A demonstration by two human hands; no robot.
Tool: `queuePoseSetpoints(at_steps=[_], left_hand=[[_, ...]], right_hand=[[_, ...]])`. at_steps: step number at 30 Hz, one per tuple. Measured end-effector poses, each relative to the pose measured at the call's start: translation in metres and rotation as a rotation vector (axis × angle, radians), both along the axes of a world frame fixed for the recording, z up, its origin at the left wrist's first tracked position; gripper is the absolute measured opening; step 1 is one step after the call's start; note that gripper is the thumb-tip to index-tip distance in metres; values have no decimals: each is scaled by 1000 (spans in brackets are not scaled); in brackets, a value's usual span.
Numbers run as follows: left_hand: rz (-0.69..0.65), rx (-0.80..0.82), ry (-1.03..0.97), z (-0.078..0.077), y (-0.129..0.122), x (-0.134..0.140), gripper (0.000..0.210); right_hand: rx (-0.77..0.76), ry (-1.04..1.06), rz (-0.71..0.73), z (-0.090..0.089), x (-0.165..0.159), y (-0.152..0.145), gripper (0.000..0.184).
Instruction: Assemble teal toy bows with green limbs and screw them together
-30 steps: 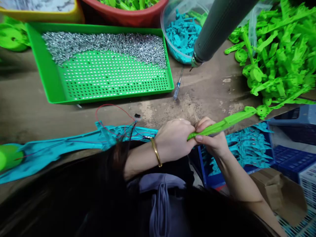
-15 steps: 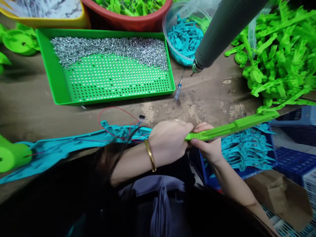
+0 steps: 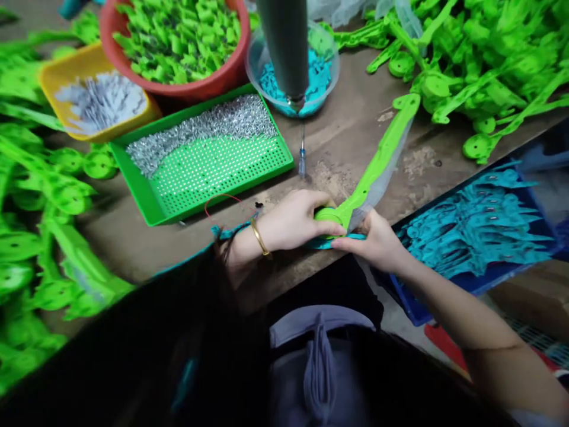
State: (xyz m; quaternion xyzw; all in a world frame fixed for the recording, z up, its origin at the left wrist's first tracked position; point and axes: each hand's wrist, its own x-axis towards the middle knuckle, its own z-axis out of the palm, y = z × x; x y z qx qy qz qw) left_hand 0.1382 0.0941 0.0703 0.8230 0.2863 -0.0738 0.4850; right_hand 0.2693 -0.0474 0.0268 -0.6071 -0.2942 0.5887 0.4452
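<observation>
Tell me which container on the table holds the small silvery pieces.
The green rectangular tray with the perforated floor. The red tub holds green parts, the yellow container pale strips, and the clear bowl mainly blue parts.

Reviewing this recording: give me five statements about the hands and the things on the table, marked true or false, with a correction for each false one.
1. The left hand grips the round end of the long green part. True.
2. The gold bracelet is on the right wrist. False: it is on the left wrist.
3. The screwdriver lies to the right of the green tray. True.
4. The green tray is heaped with blue parts. False: it holds small metal pieces.
5. The right hand is well away from the left one. False: it is close beside it, at the blue piece.
</observation>
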Motion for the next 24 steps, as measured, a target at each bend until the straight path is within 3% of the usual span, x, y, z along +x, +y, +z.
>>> queuePoseSetpoints(at_steps=[4, 8, 11, 14, 16, 18, 21, 22, 24], left_hand=[[-16, -99, -2, -3, -1, 1, 34], [-40, -121, 27, -4, -5, 0, 37], [-82, -78, 61, -4, -7, 0, 39], [-126, -4, 95, -4, -10, 3, 39], [-143, 99, 123, -3, -18, 6, 35], [-135, 310, 125, -1, -35, 6, 29], [-97, 730, -1, 0, -70, -3, 23], [-87, 833, -83, -1, -83, -10, 23], [-31, 941, -259, -4, -103, -31, 21]], right_hand=[[-19, -60, -71, -2, -7, -6, 58], [68, 15, 38, 12, 34, 15, 60], [191, -59, -223, 30, 76, 46, 53], [238, -90, -261, 34, 95, 72, 50], [273, -137, -282, 26, 95, 80, 47], [272, -248, -304, 15, 92, 83, 42], [130, -748, -192, 3, 97, 84, 34], [82, -948, -125, 1, 100, 85, 32], [59, -1156, -58, 2, 103, 85, 25]])
